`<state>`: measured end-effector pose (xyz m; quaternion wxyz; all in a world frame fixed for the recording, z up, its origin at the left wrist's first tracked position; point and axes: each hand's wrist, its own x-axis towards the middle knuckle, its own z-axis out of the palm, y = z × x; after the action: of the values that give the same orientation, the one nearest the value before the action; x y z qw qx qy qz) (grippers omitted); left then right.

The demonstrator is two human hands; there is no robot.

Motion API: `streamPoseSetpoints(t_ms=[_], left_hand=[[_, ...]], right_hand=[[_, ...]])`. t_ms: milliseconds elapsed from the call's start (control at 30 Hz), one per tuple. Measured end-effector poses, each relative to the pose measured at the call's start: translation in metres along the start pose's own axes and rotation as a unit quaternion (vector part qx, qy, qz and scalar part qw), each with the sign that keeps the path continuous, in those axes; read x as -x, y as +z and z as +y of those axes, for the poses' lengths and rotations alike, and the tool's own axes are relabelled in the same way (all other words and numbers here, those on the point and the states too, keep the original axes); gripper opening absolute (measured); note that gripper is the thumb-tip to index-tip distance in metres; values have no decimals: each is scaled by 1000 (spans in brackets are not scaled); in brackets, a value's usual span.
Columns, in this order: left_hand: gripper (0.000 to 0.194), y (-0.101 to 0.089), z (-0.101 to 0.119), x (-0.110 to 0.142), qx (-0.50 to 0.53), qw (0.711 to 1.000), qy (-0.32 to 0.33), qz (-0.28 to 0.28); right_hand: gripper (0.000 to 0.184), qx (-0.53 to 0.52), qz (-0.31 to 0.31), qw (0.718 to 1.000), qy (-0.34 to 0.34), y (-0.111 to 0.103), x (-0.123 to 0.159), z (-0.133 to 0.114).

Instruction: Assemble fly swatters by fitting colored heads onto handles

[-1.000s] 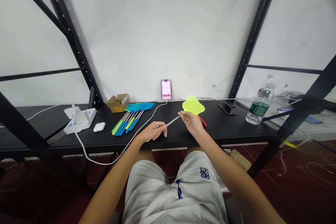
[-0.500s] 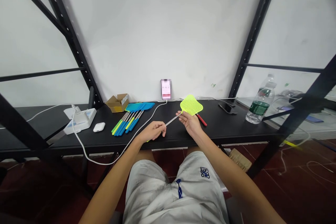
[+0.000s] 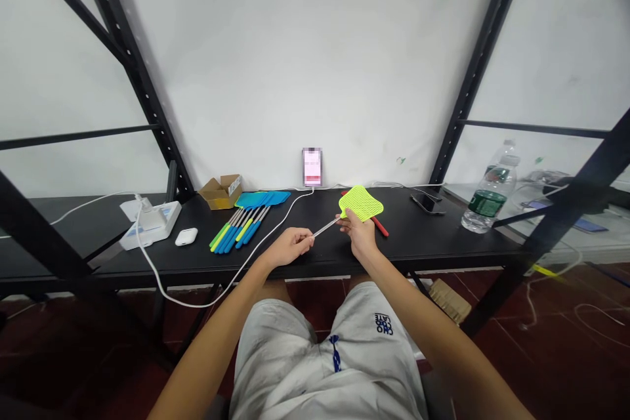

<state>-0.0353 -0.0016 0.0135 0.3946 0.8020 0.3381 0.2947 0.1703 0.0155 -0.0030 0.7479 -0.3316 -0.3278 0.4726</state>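
Yellow fly swatter, gripped by left hand, right hand

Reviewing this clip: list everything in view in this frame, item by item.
lime-green plastic fly swatter with thin metal shaft: one, held over the table
blue-and-green fly swatters with metal shafts: several, exact count unclear, side by side left of the hands
red rod-shaped item: one, red, behind the held swatter
brown cardboard box: one, open, at the wall
white power strip: one, white, left on the table
white earbud case: one, white, beside the strip
upright phone: one, screen blurred, against the wall
black smartphone: one, black, right on the table
clear plastic water bottle: one, green label, far right
black table: one, black, under these things
left hand: one, fingers at the shaft's lower end
right hand: one, pinching the shaft near the swatter head
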Motion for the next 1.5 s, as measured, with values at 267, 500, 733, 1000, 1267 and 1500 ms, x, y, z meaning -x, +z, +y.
streamPoseSetpoints(t_ms=[267,500,733,1000,1267,1500], left_hand=[[32,-2,2,1,14,999,-29,-8],[30,-2,2,0,44,997,-58,-17],[31,-2,1,0,44,997,-55,-12],[31,-2,0,0,50,997,-58,-15],[34,-2,5,2,35,998,-58,-18],[35,-3,5,2,54,997,-57,-28]], right_hand=[[27,32,-23,999,22,1,1,-1],[28,60,-49,996,34,-3,-1,-3],[32,88,-68,993,26,-5,-4,2],[29,124,-107,986,0,-9,-5,-2],[30,89,-104,991,0,-4,0,-1],[31,75,-95,992,-26,-7,-9,-11]])
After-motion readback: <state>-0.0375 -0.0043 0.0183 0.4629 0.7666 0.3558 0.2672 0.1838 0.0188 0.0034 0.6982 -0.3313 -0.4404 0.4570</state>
